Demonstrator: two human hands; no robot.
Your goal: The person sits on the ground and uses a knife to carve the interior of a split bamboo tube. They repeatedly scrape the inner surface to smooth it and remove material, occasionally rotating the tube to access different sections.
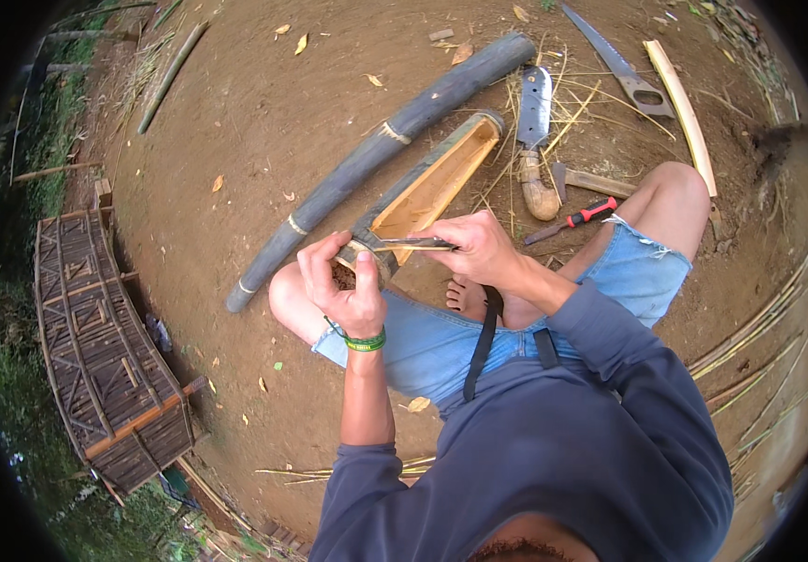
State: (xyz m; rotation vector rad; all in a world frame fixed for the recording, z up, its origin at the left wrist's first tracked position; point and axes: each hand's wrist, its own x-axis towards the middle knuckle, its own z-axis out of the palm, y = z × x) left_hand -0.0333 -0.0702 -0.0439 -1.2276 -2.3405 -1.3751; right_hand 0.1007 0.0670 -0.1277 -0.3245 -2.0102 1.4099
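Observation:
A dark bamboo section (413, 178) with one side cut away, its pale hollow inside showing, slants across in front of my lap. My left hand (343, 286) grips its near end, thumb on one side and fingers on the other. In my right hand (481, 248) is a small knife (437, 244) with a dark handle, held level. Its thin blade reaches left to the bamboo's near end, close to my left thumb. The fingers wrapped round the handle hide part of it.
A long uncut bamboo pole (367, 159) lies beyond the section. Right of it are a cleaver (535, 108), a hand saw (619, 66), a split bamboo strip (680, 117), a hatchet (596, 181) and a red-handled chisel-like tool (572, 220). A bamboo rack (109, 337) stands left.

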